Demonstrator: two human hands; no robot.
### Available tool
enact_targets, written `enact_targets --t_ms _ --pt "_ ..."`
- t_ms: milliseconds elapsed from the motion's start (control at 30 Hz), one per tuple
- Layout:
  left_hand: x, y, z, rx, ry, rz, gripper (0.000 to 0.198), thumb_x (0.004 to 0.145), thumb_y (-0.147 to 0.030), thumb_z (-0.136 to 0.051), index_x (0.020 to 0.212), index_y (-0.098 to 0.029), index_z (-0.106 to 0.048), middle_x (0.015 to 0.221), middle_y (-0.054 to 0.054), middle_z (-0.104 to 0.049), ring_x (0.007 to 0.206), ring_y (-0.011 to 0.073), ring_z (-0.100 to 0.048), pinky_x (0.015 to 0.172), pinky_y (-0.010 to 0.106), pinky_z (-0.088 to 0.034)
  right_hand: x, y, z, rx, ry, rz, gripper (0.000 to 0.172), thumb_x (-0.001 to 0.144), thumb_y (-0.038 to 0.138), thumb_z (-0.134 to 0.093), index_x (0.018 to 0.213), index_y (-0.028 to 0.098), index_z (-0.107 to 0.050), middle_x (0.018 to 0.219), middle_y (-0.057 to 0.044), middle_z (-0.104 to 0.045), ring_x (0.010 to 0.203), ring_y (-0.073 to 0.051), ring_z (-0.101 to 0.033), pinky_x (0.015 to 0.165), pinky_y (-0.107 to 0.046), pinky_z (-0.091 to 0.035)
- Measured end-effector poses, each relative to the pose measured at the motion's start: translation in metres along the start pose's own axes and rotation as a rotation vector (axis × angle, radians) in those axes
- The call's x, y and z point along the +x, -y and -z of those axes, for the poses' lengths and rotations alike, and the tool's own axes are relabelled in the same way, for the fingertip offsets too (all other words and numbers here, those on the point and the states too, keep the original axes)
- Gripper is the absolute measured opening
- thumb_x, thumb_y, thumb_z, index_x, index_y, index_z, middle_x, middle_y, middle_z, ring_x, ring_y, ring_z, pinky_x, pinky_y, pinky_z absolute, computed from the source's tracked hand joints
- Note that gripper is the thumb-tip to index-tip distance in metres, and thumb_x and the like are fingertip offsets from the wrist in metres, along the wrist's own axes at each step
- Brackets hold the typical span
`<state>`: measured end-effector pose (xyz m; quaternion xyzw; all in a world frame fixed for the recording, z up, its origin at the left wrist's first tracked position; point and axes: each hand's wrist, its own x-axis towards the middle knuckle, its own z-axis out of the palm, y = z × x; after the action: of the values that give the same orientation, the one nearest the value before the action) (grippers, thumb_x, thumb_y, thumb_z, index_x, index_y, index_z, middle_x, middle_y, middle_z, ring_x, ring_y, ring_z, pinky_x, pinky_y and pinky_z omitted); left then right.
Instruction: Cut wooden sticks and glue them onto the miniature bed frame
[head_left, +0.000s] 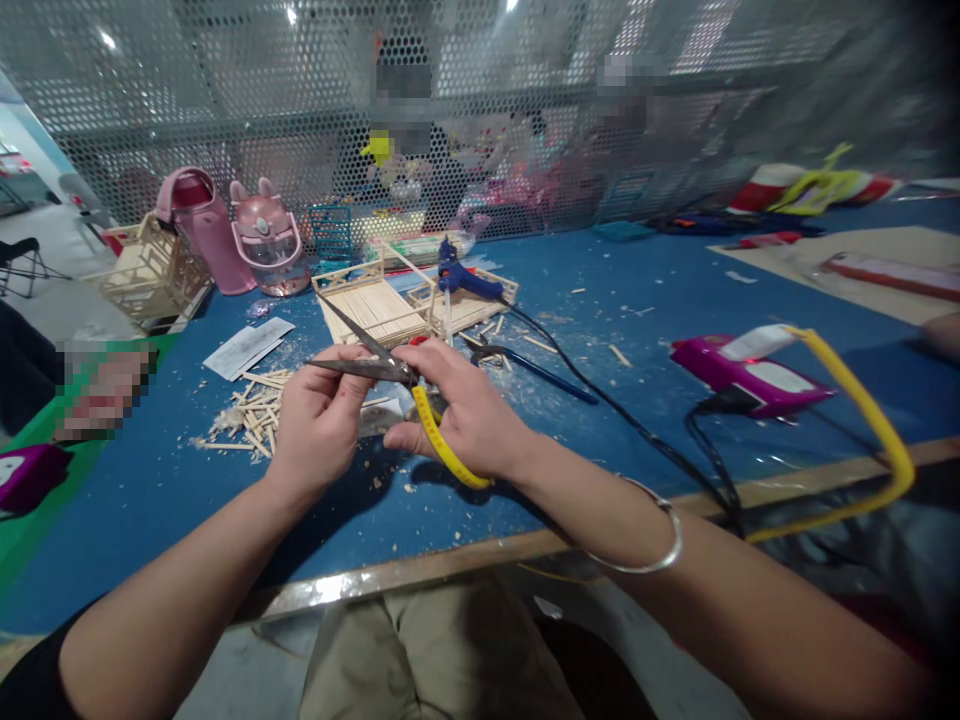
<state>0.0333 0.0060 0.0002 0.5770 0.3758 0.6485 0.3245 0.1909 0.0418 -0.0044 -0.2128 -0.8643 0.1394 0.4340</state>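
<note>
Scissors (373, 367), blades apart, gripped in right hand (466, 415), left hand (319, 422) pinching one blade, just inside table (645, 310) front edge.

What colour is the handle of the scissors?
Yellow; the scissors handle shows best in the head view.

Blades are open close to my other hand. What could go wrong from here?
1. The scissors in the right hand are open, blades right at the left hand fingertips; closing could nick a finger.
2. Cut pieces may fly off; offcuts litter the table around the stick pile.
3. The glue gun has a black cord crossing the table near the right forearm; a snag might drag the gun.
</note>
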Motion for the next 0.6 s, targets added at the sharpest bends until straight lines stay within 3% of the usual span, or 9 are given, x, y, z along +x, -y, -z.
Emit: enact_targets --t_ms 233,600 --pt "-0.0034 -0.0039 -0.0059 0.090 -0.111 -0.037 0.016 0.077 -0.032 -0.065 0.077 -0.016 -0.063 0.074 0.001 -0.068 0.070 0.0134 -0.063 0.068 0.024 -0.050 0.0005 0.0017 -0.0003 -0.060 -0.023 0.007 0.067 0.066 0.060 -0.065 0.116 0.019 -0.048 0.100 -0.008 -0.055 0.089 -0.021 -0.050 0.080 -0.036 -0.043" --pt "-0.0044 -0.0075 -0.0058 0.158 -0.119 -0.066 0.017 0.076 -0.033 -0.065 0.077 -0.016 -0.065 0.072 0.002 -0.069 0.066 0.0138 -0.063 0.064 0.023 -0.049 0.0004 0.0020 0.0009 -0.086 0.007 0.020 0.082 0.056 0.068 -0.066 0.117 0.018 -0.045 0.099 -0.009 -0.051 0.091 -0.023 -0.048 0.082 -0.039 -0.042"
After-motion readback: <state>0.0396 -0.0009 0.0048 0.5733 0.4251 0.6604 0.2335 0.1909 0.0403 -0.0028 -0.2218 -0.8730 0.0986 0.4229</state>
